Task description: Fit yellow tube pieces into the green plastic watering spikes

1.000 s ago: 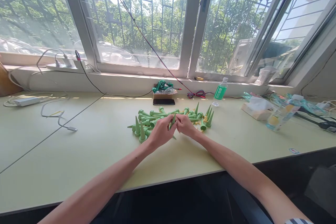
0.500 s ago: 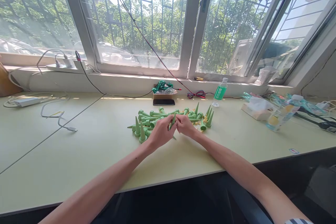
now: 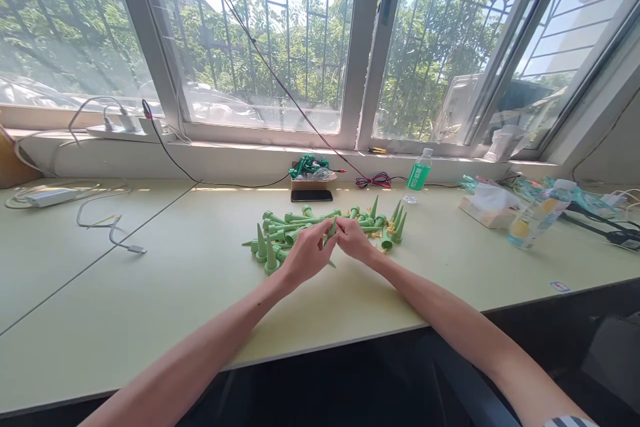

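Close together over the table, my two hands meet in front of a pile of green plastic spikes (image 3: 271, 259). My left hand (image 3: 309, 250) is closed around one green plastic spike (image 3: 330, 232), which points up between thumb and fingers. Right beside it, my right hand (image 3: 353, 240) is closed with its fingertips pinched against that spike's side; whatever they grip is hidden. Some spikes in the pile stand upright, others lie on their sides. Small yellow pieces (image 3: 376, 233) are scattered among them on the right.
Behind the pile are a black phone (image 3: 311, 195) and a small box (image 3: 314, 183) with green ties. A green-labelled bottle (image 3: 419, 177) stands to its right. Farther right are a tissue box (image 3: 487, 210) and another bottle (image 3: 540, 217). White cables (image 3: 113, 227) lie on the left.
Both hands stay almost in place, with only slight finger movement around the spike. The camera view has shifted very slightly.
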A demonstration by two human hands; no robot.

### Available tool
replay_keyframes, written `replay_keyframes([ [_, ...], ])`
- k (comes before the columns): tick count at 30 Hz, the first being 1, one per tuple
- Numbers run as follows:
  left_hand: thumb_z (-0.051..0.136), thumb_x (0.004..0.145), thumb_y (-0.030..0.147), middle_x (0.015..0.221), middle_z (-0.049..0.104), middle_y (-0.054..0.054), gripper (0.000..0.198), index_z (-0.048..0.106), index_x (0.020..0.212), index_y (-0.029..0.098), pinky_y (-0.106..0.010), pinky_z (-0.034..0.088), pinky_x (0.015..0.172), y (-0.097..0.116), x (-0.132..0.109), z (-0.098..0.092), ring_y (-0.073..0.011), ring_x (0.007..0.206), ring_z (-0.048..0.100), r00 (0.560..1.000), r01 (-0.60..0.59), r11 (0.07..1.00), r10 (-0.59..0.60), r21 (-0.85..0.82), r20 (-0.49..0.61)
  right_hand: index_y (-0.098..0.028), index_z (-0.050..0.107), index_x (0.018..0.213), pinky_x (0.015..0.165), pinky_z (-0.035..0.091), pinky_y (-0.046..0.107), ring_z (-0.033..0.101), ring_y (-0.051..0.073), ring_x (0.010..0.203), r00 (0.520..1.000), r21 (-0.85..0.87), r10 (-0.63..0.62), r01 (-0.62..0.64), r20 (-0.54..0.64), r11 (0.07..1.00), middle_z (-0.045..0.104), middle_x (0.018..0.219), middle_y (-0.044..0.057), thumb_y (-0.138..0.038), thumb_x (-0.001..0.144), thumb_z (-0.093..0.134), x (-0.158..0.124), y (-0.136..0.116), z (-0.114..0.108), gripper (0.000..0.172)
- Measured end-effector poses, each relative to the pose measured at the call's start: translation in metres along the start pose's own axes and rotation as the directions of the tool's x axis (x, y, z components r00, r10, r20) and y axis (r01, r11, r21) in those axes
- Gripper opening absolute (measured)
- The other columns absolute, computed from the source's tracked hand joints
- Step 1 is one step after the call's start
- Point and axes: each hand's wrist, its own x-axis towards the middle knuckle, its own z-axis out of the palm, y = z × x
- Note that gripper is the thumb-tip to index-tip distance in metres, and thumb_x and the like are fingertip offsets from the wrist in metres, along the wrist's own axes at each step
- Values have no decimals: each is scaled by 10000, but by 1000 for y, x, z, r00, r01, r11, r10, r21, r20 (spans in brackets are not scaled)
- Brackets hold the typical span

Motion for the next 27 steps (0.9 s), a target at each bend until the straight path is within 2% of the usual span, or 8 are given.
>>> replay_keyframes([
  [5, 522, 869, 227, 667, 516, 30, 79, 568, 916, 183, -208, 327, 503, -1, -1, 1, -65, 457, 368, 999, -36, 999, 36, 25, 12, -188, 365, 579, 533, 272, 232, 312, 96, 555, 999, 87, 28, -32, 39, 996, 381, 572, -37, -320, 857, 373, 1, -1, 0, 308],
  [9, 509, 885, 235, 702, 551, 13, 106, 582, 941, 185, -212, 343, 512, -2, -2, 0, -66, 460, 377, 996, -90, 994, 90, 65, 8, -194, 340, 572, 495, 258, 222, 296, 87, 529, 997, 172, 52, -63, 63, 983, 334, 542, -48, -382, 866, 402, 1, -3, 0, 355],
  [14, 452, 915, 248, 850, 616, -35, 173, 577, 1027, 207, -226, 350, 533, -1, -1, -3, -88, 517, 452, 984, -172, 980, 166, 97, 65, -211, 349, 591, 382, 215, 217, 279, 70, 365, 971, 308, 165, -212, 172, 927, 284, 413, -83, -511, 882, 426, -1, -10, -3, 425],
  [17, 465, 909, 274, 804, 618, -25, 142, 571, 976, 207, -227, 352, 525, -2, 1, -3, -90, 510, 461, 998, -65, 997, 64, 50, 26, -213, 393, 631, 336, 244, 218, 321, 81, 290, 968, 350, 188, -236, 164, 906, 322, 368, -86, -578, 901, 384, -2, -12, -3, 453],
  [20, 495, 890, 344, 715, 595, 3, 153, 536, 869, 197, -215, 340, 458, -3, 5, -4, -71, 434, 428, 988, 142, 984, -148, -105, -53, -201, 479, 710, 357, 315, 216, 388, 90, 306, 988, 303, 153, -153, 25, 941, 384, 391, -75, -601, 914, 358, -3, -13, -3, 465],
  [24, 519, 859, 435, 852, 619, -28, 242, 499, 882, 194, -199, 387, 381, -4, 10, -6, -81, 441, 530, 925, 331, 853, -378, -403, -41, -187, 549, 824, 414, 374, 214, 465, 94, 394, 995, 183, 44, -26, -93, 983, 473, 504, -47, -548, 912, 431, -6, -16, -3, 390],
  [27, 537, 841, 453, 777, 589, -8, 271, 473, 902, 196, -203, 427, 363, -5, 12, -6, -99, 455, 554, 903, 357, 774, -430, -523, -19, -184, 558, 897, 489, 439, 218, 539, 107, 512, 993, 145, -35, 52, -116, 988, 562, 637, -9, -476, 886, 514, -7, -19, -3, 295],
])
